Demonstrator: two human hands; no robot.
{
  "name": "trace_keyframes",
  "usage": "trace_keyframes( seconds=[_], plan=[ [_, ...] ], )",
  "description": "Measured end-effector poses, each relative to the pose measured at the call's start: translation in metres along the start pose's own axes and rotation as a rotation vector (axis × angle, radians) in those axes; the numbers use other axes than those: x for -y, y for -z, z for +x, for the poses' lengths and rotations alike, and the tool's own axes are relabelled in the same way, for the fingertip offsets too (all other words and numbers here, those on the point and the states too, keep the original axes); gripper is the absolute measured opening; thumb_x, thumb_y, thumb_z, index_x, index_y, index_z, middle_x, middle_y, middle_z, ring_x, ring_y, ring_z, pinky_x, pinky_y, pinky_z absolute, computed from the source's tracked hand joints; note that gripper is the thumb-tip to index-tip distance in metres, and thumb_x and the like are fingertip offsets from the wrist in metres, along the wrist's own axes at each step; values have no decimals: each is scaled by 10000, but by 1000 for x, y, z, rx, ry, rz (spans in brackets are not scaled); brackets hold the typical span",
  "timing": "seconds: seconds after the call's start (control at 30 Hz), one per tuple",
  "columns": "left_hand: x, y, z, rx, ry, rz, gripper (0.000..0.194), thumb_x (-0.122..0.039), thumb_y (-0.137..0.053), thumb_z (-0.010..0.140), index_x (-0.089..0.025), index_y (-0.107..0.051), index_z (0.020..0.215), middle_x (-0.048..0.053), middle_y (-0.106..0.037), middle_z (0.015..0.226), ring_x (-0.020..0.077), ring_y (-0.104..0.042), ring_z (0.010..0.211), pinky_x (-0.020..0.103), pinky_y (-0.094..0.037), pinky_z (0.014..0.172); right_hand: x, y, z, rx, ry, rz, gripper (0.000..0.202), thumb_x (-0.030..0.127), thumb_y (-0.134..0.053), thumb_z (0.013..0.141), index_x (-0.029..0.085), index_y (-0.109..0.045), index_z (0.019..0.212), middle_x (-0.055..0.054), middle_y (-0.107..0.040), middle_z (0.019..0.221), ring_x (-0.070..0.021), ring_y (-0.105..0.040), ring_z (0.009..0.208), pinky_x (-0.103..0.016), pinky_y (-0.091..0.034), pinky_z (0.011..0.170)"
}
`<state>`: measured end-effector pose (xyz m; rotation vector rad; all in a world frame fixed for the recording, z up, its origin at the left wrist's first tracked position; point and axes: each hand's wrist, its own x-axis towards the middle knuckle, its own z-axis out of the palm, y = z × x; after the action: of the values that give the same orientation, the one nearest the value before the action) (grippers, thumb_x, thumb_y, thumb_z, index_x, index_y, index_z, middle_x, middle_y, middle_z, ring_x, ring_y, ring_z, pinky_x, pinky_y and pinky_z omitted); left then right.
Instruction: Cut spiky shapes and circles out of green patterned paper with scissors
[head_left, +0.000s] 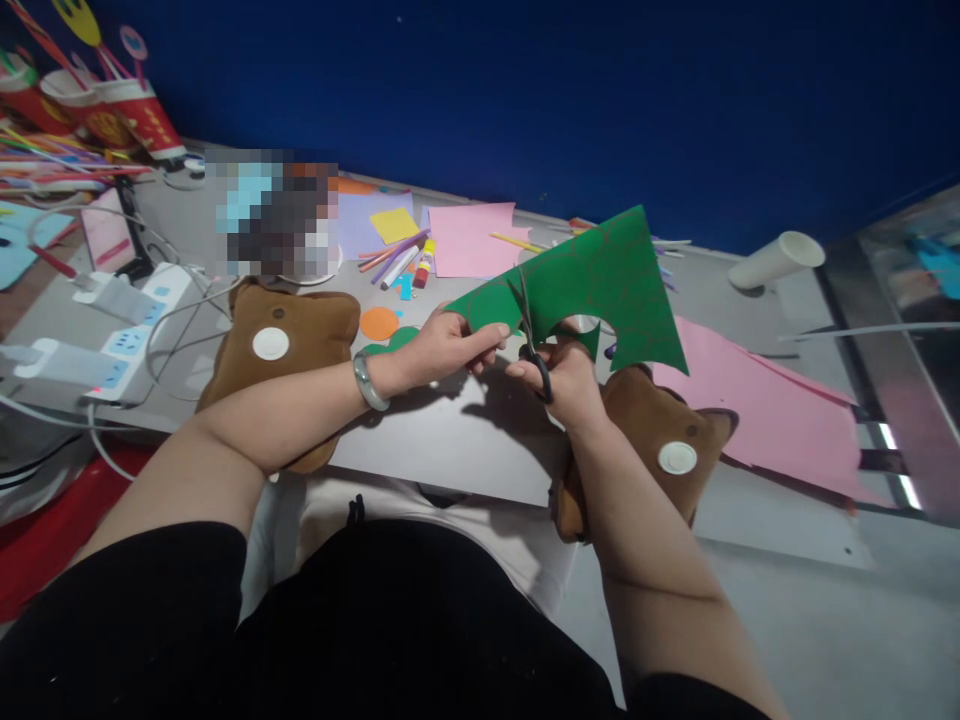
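A green sheet of paper (600, 270) with curved pieces cut out of its lower edge is held up over the table. My left hand (457, 348) pinches its left end between thumb and fingers. In my right hand (566, 380) are black-handled scissors (543, 376), their blades apart and across the sheet near my left fingers. Below my left wrist's far side lie green cut pieces (403, 338) and an orange paper circle (379, 323). My forearms rest by two brown cushions, one at the left (289, 325) and one at the right (660, 430).
Behind are pink paper (472, 240), a glue stick (424, 264), markers and a yellow square (394, 226). A power strip (142, 330) with cables lies left, near red cups (142, 115). At right are a white tube (780, 260) and large pink sheets (787, 420).
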<state>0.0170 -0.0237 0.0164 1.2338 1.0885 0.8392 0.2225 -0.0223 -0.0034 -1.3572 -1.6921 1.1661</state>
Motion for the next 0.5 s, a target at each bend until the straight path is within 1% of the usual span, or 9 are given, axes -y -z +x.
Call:
trace_keyframes(
  seconds=[0.1,0.27,0.33,0.43,0.5],
  plan=[
    [-1,0,0,-11,7,-14,416,-389,-714,964,-139,-675,635,9,-646,548,75,-579,533,206,-468,585,1,0,-1,6,-50,53,789,813,-939,497,270,-417,732,77,-407,459,-95,-322,454,-275,-204,429],
    [0,-1,0,1,3,4,417,-385,-692,979,-139,-676,642,8,-644,551,80,-588,539,207,-467,592,3,-3,0,30,-58,116,795,796,-954,482,269,-414,734,95,-379,462,-87,-314,458,-272,-233,431],
    [0,0,0,14,-14,41,444,-395,-682,985,-145,-661,618,8,-640,552,79,-577,535,210,-458,594,1,-3,1,20,-48,114,791,796,-958,469,262,-445,748,83,-425,486,-95,-347,468,-274,-260,432],
    [-1,0,-3,48,-40,120,512,-423,-660,996,-159,-634,559,7,-630,548,82,-563,543,220,-466,631,-3,-3,3,12,-21,85,780,813,-952,469,251,-485,741,32,-520,532,-125,-438,494,-287,-314,439],
    [-2,1,-4,64,-50,173,550,-437,-649,1001,-168,-617,522,5,-617,536,87,-562,553,226,-479,668,-5,-3,4,5,-1,83,780,817,-955,467,250,-496,744,13,-540,554,-148,-489,516,-303,-363,458]
  ],
)
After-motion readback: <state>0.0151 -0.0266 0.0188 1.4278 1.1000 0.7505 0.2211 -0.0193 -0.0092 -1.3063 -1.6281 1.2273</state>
